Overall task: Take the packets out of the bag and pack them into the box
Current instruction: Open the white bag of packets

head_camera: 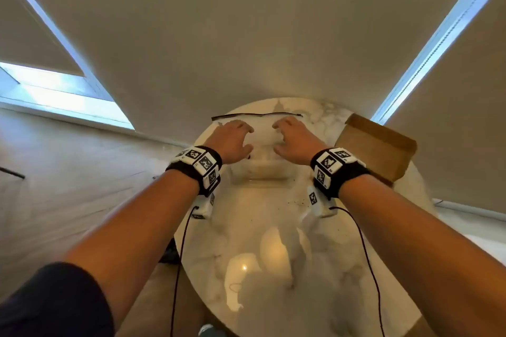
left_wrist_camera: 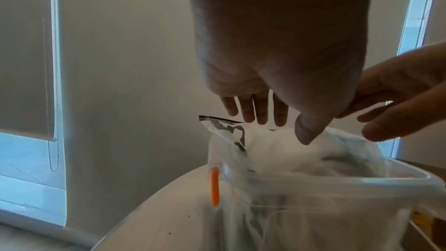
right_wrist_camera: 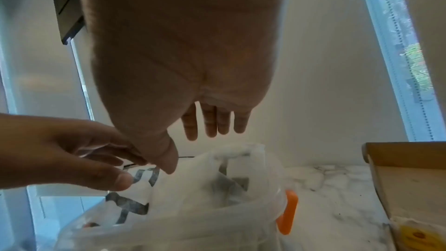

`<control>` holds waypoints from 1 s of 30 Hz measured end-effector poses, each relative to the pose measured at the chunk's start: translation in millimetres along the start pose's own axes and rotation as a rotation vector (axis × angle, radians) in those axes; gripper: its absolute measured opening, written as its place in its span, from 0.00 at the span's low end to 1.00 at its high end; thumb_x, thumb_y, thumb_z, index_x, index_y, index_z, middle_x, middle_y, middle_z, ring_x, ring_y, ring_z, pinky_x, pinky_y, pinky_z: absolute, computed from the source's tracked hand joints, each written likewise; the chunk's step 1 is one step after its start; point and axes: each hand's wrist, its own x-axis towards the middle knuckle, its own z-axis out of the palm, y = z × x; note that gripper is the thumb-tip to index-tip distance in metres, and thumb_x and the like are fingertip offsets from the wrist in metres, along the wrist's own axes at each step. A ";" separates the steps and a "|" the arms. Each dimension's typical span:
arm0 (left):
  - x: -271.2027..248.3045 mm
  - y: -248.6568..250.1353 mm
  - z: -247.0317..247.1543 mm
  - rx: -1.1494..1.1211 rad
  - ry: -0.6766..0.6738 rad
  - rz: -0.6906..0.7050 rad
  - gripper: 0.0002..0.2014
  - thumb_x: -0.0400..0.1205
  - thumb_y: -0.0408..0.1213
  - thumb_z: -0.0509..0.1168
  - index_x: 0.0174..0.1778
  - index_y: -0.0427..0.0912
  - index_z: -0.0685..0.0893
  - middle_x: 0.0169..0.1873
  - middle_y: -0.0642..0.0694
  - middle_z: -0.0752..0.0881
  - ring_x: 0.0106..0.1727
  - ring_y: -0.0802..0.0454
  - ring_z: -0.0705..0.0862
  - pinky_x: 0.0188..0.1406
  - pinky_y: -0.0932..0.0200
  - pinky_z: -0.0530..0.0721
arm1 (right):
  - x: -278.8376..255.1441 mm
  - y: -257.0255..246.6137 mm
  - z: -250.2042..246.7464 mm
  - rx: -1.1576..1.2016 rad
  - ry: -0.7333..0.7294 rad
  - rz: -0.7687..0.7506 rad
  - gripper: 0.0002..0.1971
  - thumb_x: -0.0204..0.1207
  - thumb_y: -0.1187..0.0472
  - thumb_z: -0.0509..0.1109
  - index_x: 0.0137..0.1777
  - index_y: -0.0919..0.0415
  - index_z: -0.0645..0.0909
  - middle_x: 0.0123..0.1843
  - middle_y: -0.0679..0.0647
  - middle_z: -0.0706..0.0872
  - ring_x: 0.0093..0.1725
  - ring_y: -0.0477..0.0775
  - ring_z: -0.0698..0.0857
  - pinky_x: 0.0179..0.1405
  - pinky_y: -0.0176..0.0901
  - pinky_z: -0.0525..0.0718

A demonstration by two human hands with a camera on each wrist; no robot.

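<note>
Nearest, two bare forearms are reaching forward over a round white marble table (head_camera: 273, 268), each wrist wearing a black band (head_camera: 342, 175) with white blocks printed in black-and-white square codes; no writing on them is readable, and thin black cables are trailing back from both.

Further out, a clear plastic container (left_wrist_camera: 362, 180) with orange side clips (right_wrist_camera: 287, 211) is sitting on the marble, and a translucent plastic bag (right_wrist_camera: 193, 194) with a blurred dark grey printed pattern is standing in it. The print cannot be read, and no packet can be told apart inside.

The left hand (head_camera: 231, 139) and right hand (head_camera: 294, 139) are hovering just above the bag's mouth, palms down, fingers (left_wrist_camera: 262, 110) loosely spread and relaxed, gripping nothing.

To the right, an open brown cardboard box (head_camera: 380, 145) is lying on the table, showing something pale with a yellow patch (right_wrist_camera: 415, 236) inside, its markings illegible.

Beyond, beige roller blinds (head_camera: 246, 35) are covering the windows.
</note>
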 end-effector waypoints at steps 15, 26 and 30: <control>36.9 -8.9 22.0 0.100 -0.076 -0.017 0.36 0.76 0.48 0.74 0.80 0.46 0.70 0.72 0.43 0.75 0.74 0.41 0.72 0.71 0.45 0.69 | 44.9 25.6 22.8 -0.269 0.029 -0.008 0.23 0.77 0.59 0.67 0.73 0.57 0.76 0.65 0.60 0.84 0.65 0.65 0.81 0.64 0.56 0.74; 43.1 -8.8 25.6 0.192 0.020 0.024 0.13 0.83 0.47 0.65 0.60 0.47 0.80 0.57 0.46 0.83 0.62 0.41 0.77 0.61 0.46 0.69 | 30.2 32.7 25.7 0.057 0.161 -0.028 0.09 0.85 0.60 0.64 0.56 0.63 0.83 0.50 0.58 0.84 0.49 0.59 0.81 0.45 0.47 0.73; 42.6 -4.7 18.9 0.087 0.034 -0.006 0.08 0.82 0.32 0.61 0.55 0.45 0.75 0.42 0.48 0.83 0.49 0.40 0.82 0.56 0.46 0.69 | 26.6 30.0 22.8 0.113 0.232 -0.044 0.09 0.86 0.60 0.62 0.53 0.63 0.82 0.47 0.55 0.81 0.46 0.56 0.79 0.44 0.47 0.74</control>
